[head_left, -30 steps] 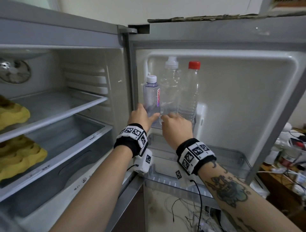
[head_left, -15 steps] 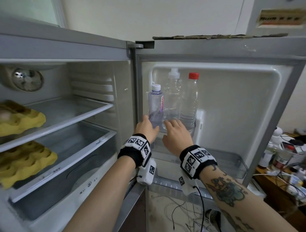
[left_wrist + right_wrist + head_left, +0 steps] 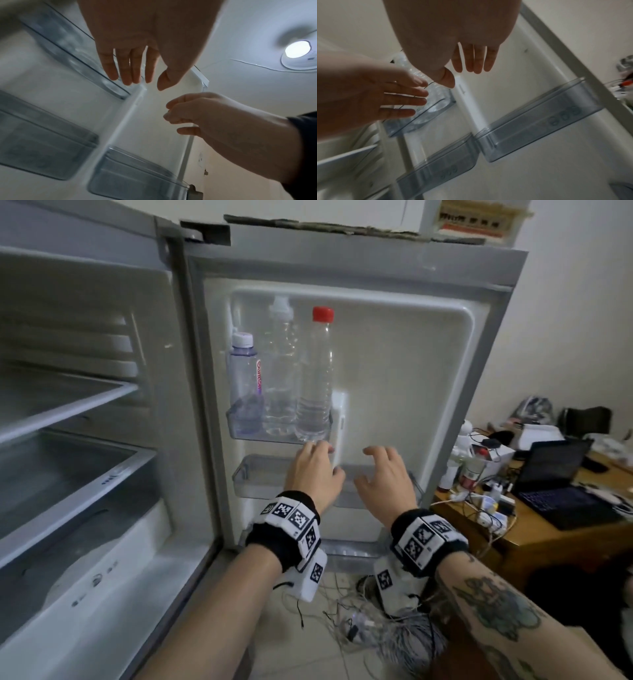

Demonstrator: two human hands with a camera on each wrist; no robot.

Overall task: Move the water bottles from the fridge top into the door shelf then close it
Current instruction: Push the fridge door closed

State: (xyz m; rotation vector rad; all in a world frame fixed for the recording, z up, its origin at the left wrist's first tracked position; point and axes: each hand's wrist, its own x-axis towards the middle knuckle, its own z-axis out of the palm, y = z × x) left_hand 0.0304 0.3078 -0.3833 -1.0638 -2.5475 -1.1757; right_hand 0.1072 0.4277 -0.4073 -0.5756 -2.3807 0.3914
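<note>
Starting left of the door, the fridge stands wide open, its shelves showing nothing in this view. Over to the door shelf, and all three bottles stand upright in it, side by side: the short bottle with the white cap nearest the hinge, the clear bottle in the middle, the red-capped bottle on the outer end. That half of the job looks done; what is left, by the look of it, is the closing.

Just below the door shelf, the left hand hovers with its fingers spread and loose, holding nothing, fingertips close under the red-capped bottle's base. To its right the right hand is likewise slack and empty, in front of the lower bins.

To shut it well, the person should likely draw both hands clear of the bins, take the door by its outer edge and swing it steadily, not hard: the bottles are tall above a shallow rail and a slam could tip them.

Farther right of the door sits a cluttered bench with a laptop, and cables trail on the floor below the door. The swing toward the fridge looks free of them.
</note>
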